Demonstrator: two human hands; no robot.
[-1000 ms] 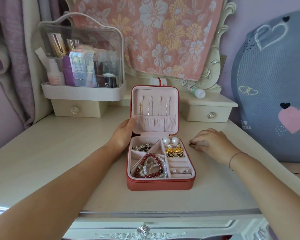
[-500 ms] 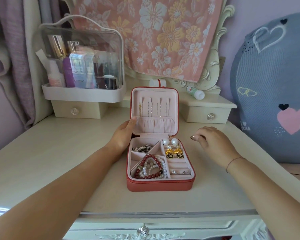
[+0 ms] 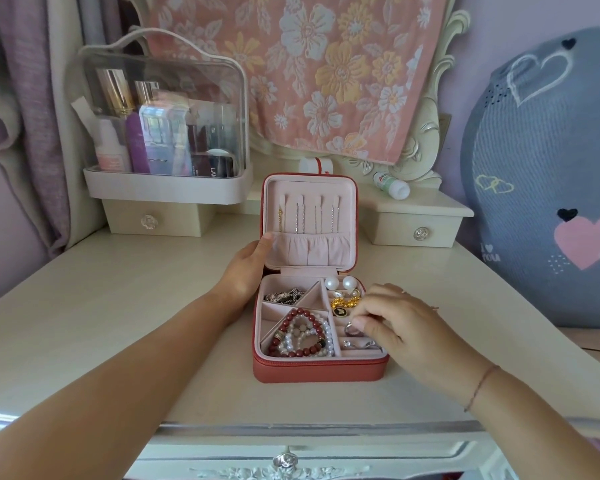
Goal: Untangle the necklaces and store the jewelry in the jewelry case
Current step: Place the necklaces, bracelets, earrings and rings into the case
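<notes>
A red jewelry case [image 3: 317, 370] lies open in the middle of the dressing table, lid upright. Several thin necklaces [image 3: 309, 216] hang on hooks inside the lid. Red and pearl bead bracelets [image 3: 300, 336] fill the front left compartment, a dark silver chain [image 3: 284, 295] the back left, pearl and gold earrings [image 3: 343, 292] the right. My left hand [image 3: 245, 271] holds the lid's left edge. My right hand [image 3: 395, 318] hovers over the ring rolls and pinches a silver ring [image 3: 350, 329].
A clear cosmetics box [image 3: 163, 133] stands on a small drawer unit at the back left. A small white bottle [image 3: 392, 187] lies on the right drawer unit. A grey heart cushion [image 3: 548, 174] leans at the right. A floral cloth covers the mirror.
My right hand moved left from the tabletop to over the case's ring section, with a ring now between its fingertips. My left hand stayed on the lid.
</notes>
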